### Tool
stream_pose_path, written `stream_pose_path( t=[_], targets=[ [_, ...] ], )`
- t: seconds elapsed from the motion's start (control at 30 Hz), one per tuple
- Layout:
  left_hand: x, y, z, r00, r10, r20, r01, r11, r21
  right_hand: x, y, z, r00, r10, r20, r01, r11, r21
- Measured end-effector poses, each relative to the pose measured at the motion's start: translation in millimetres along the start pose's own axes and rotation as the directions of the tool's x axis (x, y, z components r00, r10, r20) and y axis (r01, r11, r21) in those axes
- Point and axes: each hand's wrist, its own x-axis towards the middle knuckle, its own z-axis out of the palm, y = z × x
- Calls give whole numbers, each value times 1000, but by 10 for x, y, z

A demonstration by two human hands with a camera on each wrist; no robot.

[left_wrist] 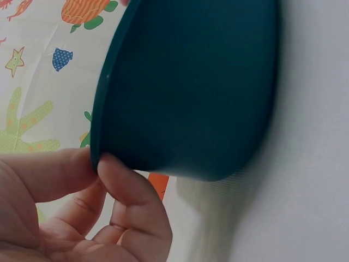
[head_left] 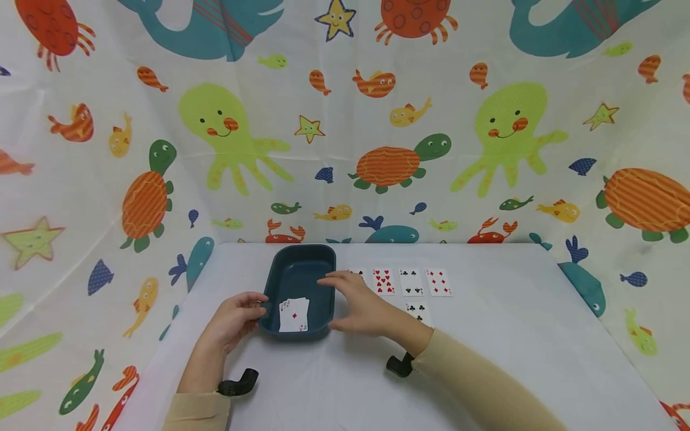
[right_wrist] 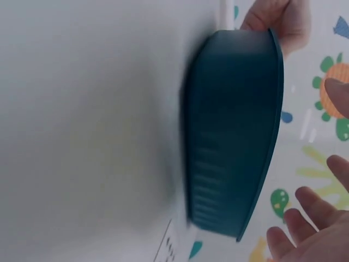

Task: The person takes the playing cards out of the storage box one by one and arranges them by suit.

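Tray (head_left: 323,263), dark teal, on the white table (head_left: 512,347) left of a row of cards (head_left: 412,282), holding a few cards (head_left: 293,315), left hand (head_left: 234,320) pinching its near left rim, right hand (head_left: 363,305) hovering over its right edge, fingers spread and relaxed.

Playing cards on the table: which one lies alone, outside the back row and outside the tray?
The clubs card nearest the right hand. It lies by itself in front of the row of face-up cards, beside the right wrist; the others form the row or sit in the tray.
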Motion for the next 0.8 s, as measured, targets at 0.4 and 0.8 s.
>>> stream_pose_path(
  t=[0.4, 0.8],
  targets=[
    [18, -27, -2, 1000, -6, 2, 6, 1000, 0, 261, -295, 191, 998, -64, -15, 63, 996, -66],
    [17, -25, -1, 1000, 9, 13, -9, 1000, 1, 580, -394, 505, 1000, -5, 8, 7, 983, -181]
  ],
)
